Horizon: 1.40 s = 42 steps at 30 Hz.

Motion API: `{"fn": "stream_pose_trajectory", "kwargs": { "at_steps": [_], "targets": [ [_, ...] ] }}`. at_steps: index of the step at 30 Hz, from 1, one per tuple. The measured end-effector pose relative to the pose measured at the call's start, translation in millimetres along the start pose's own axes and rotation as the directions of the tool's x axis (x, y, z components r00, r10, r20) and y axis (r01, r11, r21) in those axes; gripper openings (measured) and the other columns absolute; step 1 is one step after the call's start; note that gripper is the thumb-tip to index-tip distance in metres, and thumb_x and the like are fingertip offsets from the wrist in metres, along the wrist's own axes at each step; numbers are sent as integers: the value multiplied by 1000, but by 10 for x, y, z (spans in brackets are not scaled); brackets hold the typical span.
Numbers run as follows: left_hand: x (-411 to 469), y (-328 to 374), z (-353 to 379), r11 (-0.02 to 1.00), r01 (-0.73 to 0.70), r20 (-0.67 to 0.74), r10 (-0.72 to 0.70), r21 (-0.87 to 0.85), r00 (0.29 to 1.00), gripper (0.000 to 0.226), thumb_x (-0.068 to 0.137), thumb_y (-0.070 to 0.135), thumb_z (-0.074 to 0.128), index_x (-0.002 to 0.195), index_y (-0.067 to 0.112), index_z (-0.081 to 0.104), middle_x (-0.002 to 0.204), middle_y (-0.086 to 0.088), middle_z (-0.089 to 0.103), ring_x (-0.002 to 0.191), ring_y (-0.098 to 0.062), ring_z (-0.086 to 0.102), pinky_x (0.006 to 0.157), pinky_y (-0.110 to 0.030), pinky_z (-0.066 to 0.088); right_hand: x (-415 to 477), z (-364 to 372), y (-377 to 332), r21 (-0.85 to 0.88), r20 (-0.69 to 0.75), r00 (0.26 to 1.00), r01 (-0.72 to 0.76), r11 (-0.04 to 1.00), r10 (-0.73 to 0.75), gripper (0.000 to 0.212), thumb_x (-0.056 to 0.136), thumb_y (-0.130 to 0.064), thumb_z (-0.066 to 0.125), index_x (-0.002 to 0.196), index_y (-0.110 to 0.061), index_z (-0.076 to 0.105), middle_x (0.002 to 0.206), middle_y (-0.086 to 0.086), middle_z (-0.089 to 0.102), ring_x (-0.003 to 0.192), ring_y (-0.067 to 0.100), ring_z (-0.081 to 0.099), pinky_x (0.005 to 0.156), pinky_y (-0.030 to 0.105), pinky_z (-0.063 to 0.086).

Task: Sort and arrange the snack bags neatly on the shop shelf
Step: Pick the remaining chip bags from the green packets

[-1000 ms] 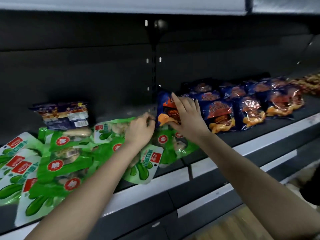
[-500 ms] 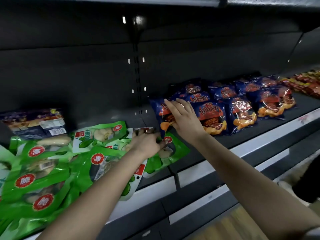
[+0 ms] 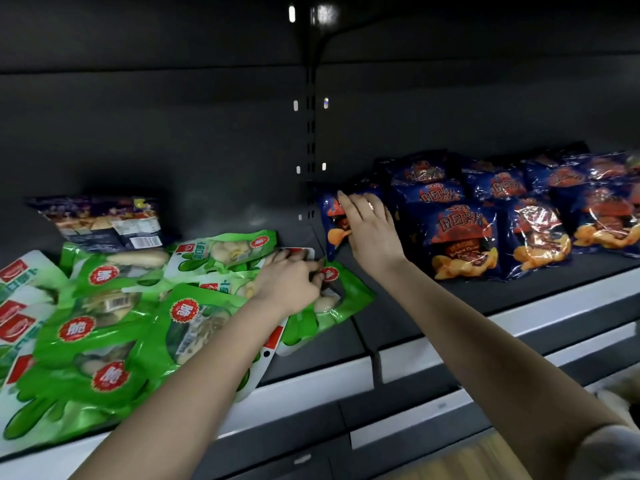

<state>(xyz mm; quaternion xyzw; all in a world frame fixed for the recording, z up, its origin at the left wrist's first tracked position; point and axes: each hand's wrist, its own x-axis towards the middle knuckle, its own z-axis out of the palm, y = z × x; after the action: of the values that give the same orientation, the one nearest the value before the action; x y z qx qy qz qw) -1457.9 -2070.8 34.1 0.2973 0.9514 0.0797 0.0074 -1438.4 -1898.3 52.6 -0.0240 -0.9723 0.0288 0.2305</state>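
**Holding two bags where the piles meet**

Lays right hand point(image 3: 370, 233) against the face of a blue bag point(image 3: 333, 221), with fingers nearly straight and close together, tips toward its upper left corner and thumb down on the chip picture. Finds that bag upright and slightly tilted on the shelf point(image 3: 450, 299), at the left end of the blue row point(image 3: 502, 223), showing mostly to the left of the palm.

Curls left hand point(image 3: 294, 282) over the top of a green bag point(image 3: 349, 299), with fingertips by its red seal. Finds this bag lying flat, partly under the hand and reaching out to its right, at the right edge of the green pile point(image 3: 104, 323).

Holds the two hands near each other but apart. Shows a purple bag point(image 3: 104, 223) leaning at the back, behind the pile.
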Motion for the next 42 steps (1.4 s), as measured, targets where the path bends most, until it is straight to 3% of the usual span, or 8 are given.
{"fn": "stream_pose_trajectory", "kwargs": {
  "at_steps": [6,10,14,23,26,31,39,42],
  "targets": [
    [-6,-3,-9,999,31,28,-30,-29,999,43,95,44,35,138,43,40,155,6,25,143,-25,21,116,-35,10,94,106,-2,26,1,999,-34,999,34,89,78,8,55,150,-20,12,151,1,23,140,31,11,113,52,20],
    [-9,-10,-2,999,34,29,-33,-37,999,44,95,44,36,138,44,39,156,9,22,143,-23,18,115,-35,11,61,221,18,-3,98,994,-57,998,57,93,81,-4,49,149,-26,-10,158,-4,-5,143,31,-14,113,57,6],
    [-31,-17,20,999,31,9,-31,-32,999,45,94,44,36,139,43,39,155,9,23,143,-23,18,115,-35,12,63,258,30,6,169,984,-56,998,54,97,82,-21,50,144,-31,-24,155,-1,-22,140,31,-26,111,59,-3],
    [-22,-19,31,999,33,21,-32,-31,999,45,94,46,35,138,42,40,155,7,24,143,-25,20,115,-36,13,123,169,38,37,302,953,-51,998,37,102,80,-23,53,142,-36,-26,151,-4,-33,138,29,-30,109,62,-7],
    [-10,-22,-62,997,1,59,3,-72,998,44,96,45,35,138,36,43,153,1,31,140,-27,27,113,-35,19,101,106,12,62,267,963,-47,997,28,101,77,-22,55,145,-37,-19,153,-3,-28,139,29,-29,106,64,-11],
    [-170,-144,-314,963,-72,-234,10,-259,972,36,94,34,47,126,21,59,130,-2,60,120,-23,53,102,-32,41,118,22,-223,125,41,993,104,987,-110,90,76,-22,52,147,-39,-2,157,-7,-9,143,25,-17,107,58,-13],
    [-636,-598,-513,938,-66,-410,-85,-341,908,21,90,12,53,102,10,70,112,-3,68,103,-21,61,95,-27,43,350,19,-1052,222,-66,960,280,934,-273,70,84,-37,39,148,-35,12,159,-3,0,145,27,-7,111,60,-1],
    [-854,-829,-591,952,-23,-472,-130,-305,872,21,89,11,55,102,8,70,110,-6,68,103,-24,60,96,-32,42,446,66,-1380,252,-84,943,332,909,-321,61,91,-41,37,148,-33,16,159,-1,2,145,29,-5,111,62,1]
  ]
}}
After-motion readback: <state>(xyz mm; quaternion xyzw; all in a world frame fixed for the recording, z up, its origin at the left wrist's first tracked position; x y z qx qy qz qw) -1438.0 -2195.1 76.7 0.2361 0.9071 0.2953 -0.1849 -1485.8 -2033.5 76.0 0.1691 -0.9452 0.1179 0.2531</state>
